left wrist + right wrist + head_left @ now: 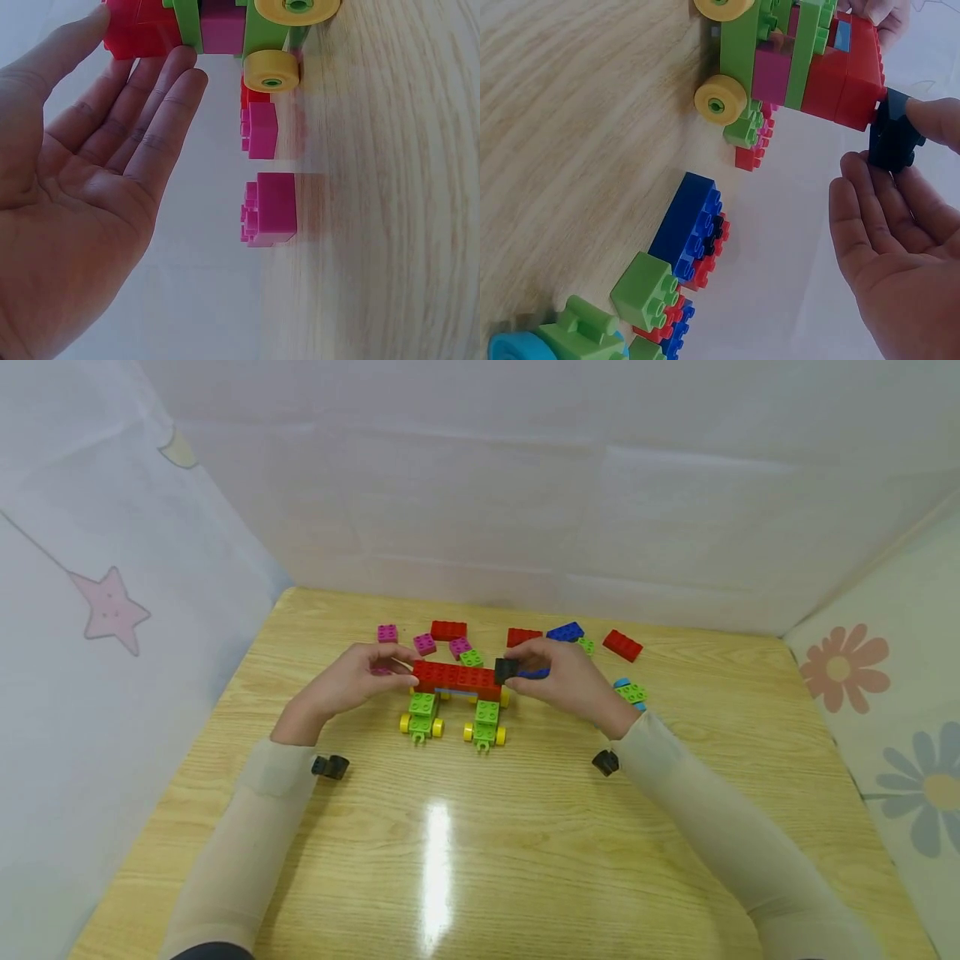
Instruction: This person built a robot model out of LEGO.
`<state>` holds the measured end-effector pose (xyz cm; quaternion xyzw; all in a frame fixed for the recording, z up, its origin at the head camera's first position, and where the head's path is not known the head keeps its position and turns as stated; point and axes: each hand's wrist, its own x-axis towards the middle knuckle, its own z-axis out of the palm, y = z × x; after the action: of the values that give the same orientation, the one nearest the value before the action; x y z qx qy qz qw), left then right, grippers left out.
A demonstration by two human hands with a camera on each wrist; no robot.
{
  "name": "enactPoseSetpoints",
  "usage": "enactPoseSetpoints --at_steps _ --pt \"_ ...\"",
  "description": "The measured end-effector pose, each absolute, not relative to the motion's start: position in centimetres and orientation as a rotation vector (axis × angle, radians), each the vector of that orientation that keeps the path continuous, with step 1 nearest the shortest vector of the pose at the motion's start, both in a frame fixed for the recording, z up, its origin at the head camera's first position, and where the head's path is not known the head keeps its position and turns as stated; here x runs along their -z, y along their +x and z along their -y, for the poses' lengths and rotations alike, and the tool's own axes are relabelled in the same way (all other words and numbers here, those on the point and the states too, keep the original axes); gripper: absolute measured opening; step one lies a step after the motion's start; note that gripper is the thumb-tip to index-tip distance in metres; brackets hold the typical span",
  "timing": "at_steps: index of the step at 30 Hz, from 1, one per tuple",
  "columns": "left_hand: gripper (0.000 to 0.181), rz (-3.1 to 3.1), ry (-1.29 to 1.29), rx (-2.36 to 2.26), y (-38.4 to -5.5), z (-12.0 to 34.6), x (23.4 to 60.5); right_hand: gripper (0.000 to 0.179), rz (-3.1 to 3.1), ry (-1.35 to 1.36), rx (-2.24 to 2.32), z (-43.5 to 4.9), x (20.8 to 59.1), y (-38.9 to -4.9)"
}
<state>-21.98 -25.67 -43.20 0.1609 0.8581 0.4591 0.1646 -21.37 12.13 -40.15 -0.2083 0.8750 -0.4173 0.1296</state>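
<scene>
A toy vehicle of stacked bricks stands on the table, with two green wheeled bases (422,714) on yellow wheels (720,100) and long red bricks (456,675) bridging them on top. At the left end of the red bricks, my left hand (360,677) pinches them between thumb and fingers. My right hand (558,681) pinches a black brick (894,131) between thumb and fingertips. That black brick touches the right end of the red bricks; whether it is joined to them I cannot tell. Pink bricks (772,75) show between the green parts in the right wrist view.
Behind the vehicle lie loose pink bricks (387,633), red bricks (622,645), a blue brick (565,632) and a green brick (471,657). A green piece with blue wheels (632,693) stands to the right. White cloth (480,510) hangs behind the wooden table (375,852).
</scene>
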Motion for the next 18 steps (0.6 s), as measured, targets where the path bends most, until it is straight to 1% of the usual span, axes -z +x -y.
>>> enactPoseSetpoints --at_steps 11,18 --pt "0.043 -2.452 0.451 -1.299 -22.04 25.6 43.26 0.042 -2.548 -0.646 1.198 -11.91 40.29 -21.28" --pt "0.043 -2.461 0.457 -1.289 -22.05 25.6 43.22 0.04 -2.589 -0.685 1.12 -11.69 39.72 -21.02"
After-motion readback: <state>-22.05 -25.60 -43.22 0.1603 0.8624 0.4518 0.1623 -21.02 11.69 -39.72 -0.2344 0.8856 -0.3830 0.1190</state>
